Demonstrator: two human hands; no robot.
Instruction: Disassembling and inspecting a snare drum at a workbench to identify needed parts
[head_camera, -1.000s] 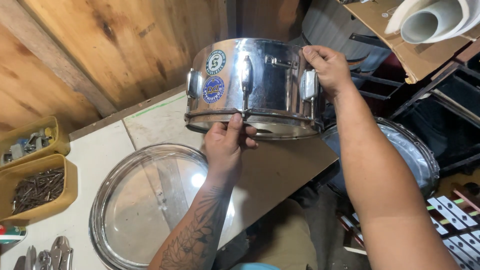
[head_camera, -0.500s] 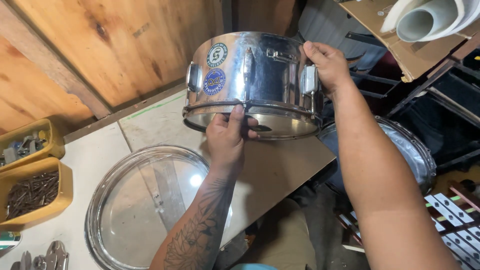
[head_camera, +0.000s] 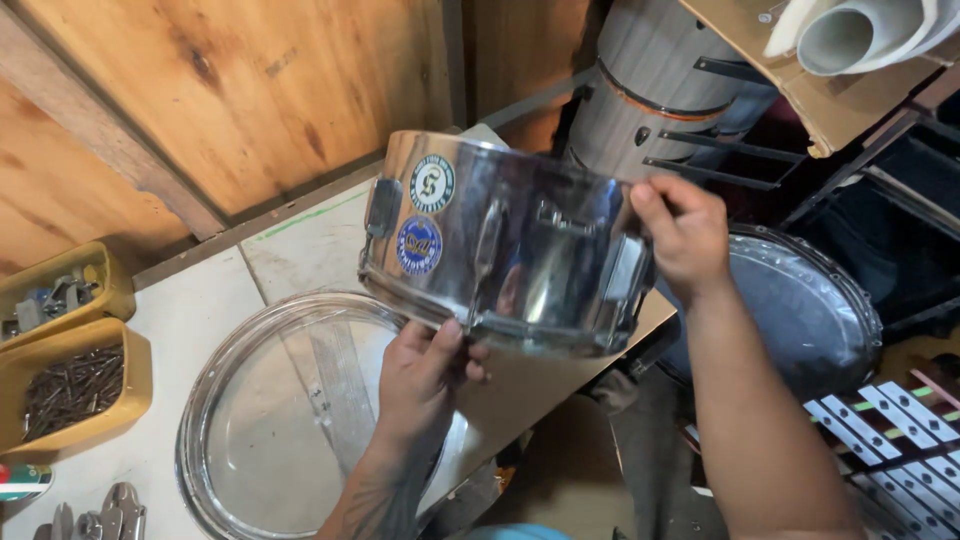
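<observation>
1. I see a shiny chrome drum shell (head_camera: 510, 245) held up in the air above a pale workbench (head_camera: 200, 300), tilted so its side wall faces me.
2. Two round stickers sit on the shell's left side, one above the other: the upper sticker (head_camera: 432, 184) is white with a dark green ring, the lower sticker (head_camera: 419, 245) is blue with a pale emblem. A small dark metal badge (head_camera: 382, 207) sits just left of them.
3. My left hand (head_camera: 425, 375) grips the shell's lower rim from below; the thumb (head_camera: 447, 338) presses up against the rim and the other fingers curl under it, closed on the metal.
4. My right hand (head_camera: 680, 235) clasps the shell's right end, fingers bent over the upper edge and pressed to the wall.
5. Below the shell, a clear round drumhead (head_camera: 270, 420) in its hoop lies flat on the bench.
6. Far left of the shell, two yellow trays stand side by side: the nearer tray (head_camera: 75, 385) holds dark screws, the farther tray (head_camera: 60, 290) holds mixed metal parts.
7. Right of the shell, lower down, a second drum (head_camera: 800, 300) with a clear head rests beside my right forearm.
8. Above and right of the shell, a brown cardboard box (head_camera: 800, 85) holds rolled white sheets.
</observation>
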